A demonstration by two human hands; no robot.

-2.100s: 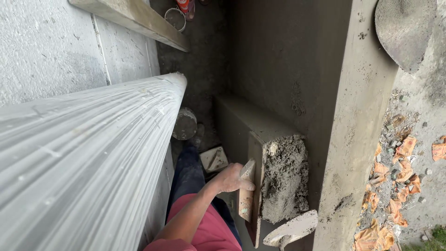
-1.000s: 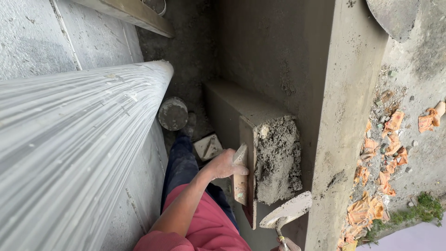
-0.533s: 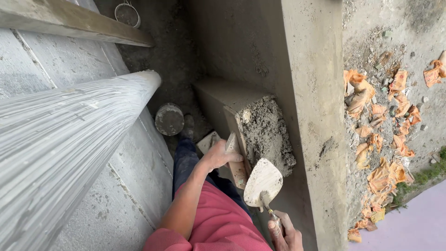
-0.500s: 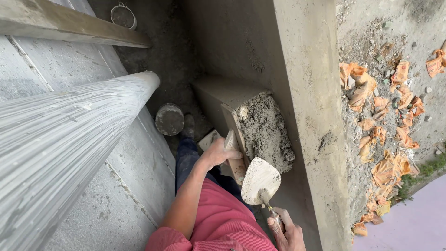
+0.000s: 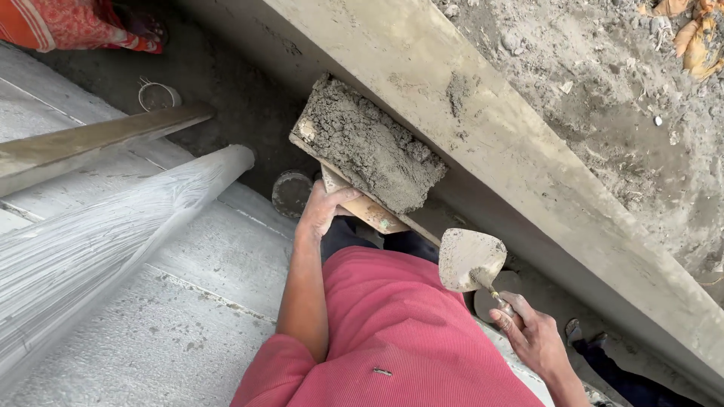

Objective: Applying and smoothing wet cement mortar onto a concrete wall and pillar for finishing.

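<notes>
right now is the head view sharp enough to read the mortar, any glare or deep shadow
Head view: soft even daylight, no glare; mortar on the board and the trowel look crisp; the gap beside the concrete ledge falls into shadow; the ribbed white pipe looks bright, streaky.

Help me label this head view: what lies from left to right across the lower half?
Ribbed white column → left hand under the mortar board → trowel → right hand → concrete ledge.
</notes>
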